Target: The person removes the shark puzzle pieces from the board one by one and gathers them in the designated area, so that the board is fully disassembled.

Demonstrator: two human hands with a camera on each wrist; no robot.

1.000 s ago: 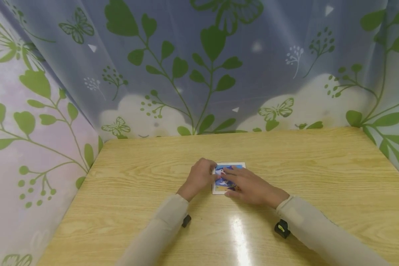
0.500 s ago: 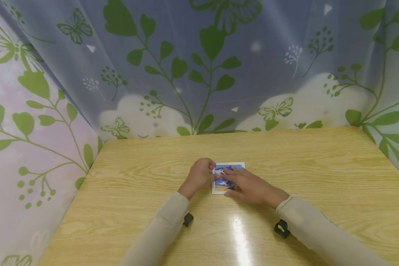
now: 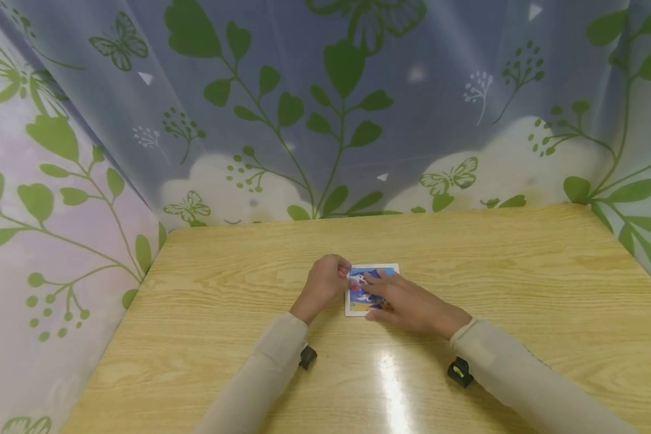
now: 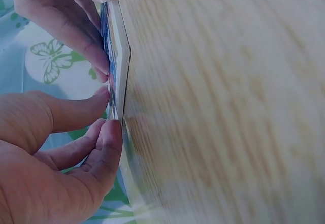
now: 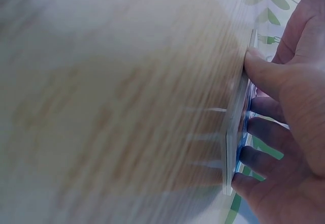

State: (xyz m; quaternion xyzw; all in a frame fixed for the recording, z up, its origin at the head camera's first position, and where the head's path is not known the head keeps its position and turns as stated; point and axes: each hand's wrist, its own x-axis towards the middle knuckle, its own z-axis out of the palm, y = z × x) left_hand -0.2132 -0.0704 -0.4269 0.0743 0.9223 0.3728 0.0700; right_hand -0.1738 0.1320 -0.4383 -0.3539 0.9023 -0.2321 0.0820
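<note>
Left hand (image 3: 325,282) looks to be pinching the left edge of the picture panel (image 3: 360,299), thumb on top, fingertips at the rim; right hand (image 3: 412,305) is grasping nothing, fingers spread over the print; panel's lying on the table (image 3: 222,271), between the hands. I'd steady it lightly with the right fingers so it doesn't skate, and be gentle at that edge; looks like stiff, thin board, squarish, pale border, blue print; tabletop's wood-grained and shiny, so probably slippery.
</note>
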